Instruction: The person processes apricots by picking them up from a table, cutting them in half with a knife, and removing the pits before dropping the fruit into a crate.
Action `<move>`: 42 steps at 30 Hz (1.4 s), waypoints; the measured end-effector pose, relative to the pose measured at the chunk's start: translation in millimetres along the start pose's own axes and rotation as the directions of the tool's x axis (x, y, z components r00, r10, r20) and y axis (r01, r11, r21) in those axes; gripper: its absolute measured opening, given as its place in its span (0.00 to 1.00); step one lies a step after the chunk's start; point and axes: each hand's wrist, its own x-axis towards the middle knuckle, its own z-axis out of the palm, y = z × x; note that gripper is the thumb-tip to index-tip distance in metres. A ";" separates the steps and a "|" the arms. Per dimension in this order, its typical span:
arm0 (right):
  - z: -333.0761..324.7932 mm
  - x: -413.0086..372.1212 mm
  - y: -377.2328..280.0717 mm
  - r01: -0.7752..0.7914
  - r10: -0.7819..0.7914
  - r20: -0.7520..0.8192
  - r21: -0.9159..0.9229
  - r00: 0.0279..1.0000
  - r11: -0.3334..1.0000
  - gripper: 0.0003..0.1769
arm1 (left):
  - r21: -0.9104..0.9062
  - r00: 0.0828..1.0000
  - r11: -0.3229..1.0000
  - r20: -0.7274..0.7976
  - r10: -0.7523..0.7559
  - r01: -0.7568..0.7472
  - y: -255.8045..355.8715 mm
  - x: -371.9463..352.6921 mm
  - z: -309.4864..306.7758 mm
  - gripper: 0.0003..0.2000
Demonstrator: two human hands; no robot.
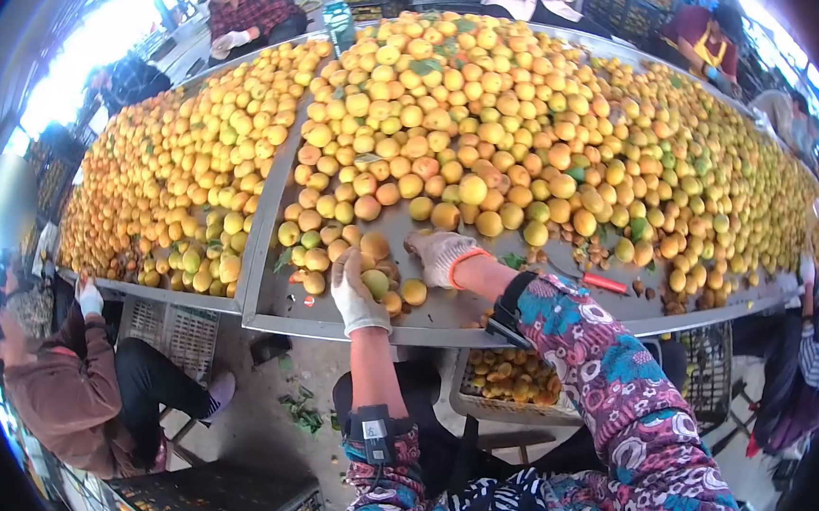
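Left hand [354, 294] cupped around fruit [376, 283], near desk [452, 320] edge, 6 o'clock. Right hand [440, 256] palm-down at 1 o'clock; grip indiscernible. Risk: roll-off over edge through loose cupping.

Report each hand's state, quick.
Left hand: closed on a yellow-green fruit.
Right hand: palm down on the tray; grip cannot be told.
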 end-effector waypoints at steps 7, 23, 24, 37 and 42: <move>-18.9 -104.6 36.8 -0.010 0.124 -0.161 0.569 0.979 0.822 0.30 | 0.216 0.963 0.971 0.267 0.044 -0.104 -4.2 -44.3 24.1 0.12; 22.9 -556.5 242.4 0.226 0.743 -0.424 0.906 0.518 0.359 0.29 | 0.577 0.072 0.753 0.777 -0.626 0.317 -208.7 -435.1 253.9 0.16; 55.3 -573.0 292.4 0.274 0.780 -0.362 0.928 0.510 0.252 0.29 | 0.505 0.216 0.852 0.824 -0.523 0.138 -202.8 -447.1 252.2 0.16; -54.6 -341.3 167.6 0.096 0.254 -0.407 0.667 0.877 0.739 0.14 | 0.434 0.826 0.751 0.502 0.257 -0.497 -12.4 -138.8 104.1 0.08; -83.5 -245.9 67.5 0.138 -0.011 -0.257 0.485 0.966 0.863 0.12 | 0.929 0.837 0.042 0.310 0.451 -0.367 70.1 47.8 -17.6 0.18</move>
